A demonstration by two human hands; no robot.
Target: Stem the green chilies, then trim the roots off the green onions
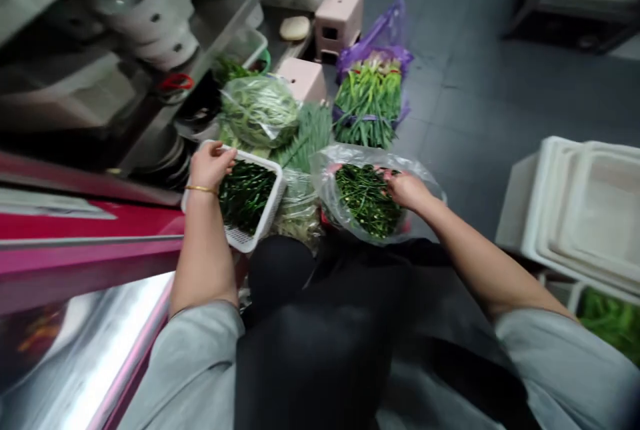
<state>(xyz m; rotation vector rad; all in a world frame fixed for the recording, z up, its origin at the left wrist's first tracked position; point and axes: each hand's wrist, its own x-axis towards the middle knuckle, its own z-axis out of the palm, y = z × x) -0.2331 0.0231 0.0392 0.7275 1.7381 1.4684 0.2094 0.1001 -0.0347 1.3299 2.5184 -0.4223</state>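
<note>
My left hand is closed at the upper left rim of a white plastic basket, which holds dark green cut stalks. To the right, my right hand reaches over the edge of a clear plastic bag lining a red container. Its fingertips are at the thin green stalks inside and look blurred, so what they grip, if anything, is unclear. Between basket and bag lies a clear bag of pale greens.
Beyond are a bagged bundle of greens, green onions in purple netting and pink stools. Shelves with white pots stand left, a pink-edged cabinet nearer. White bins are at right.
</note>
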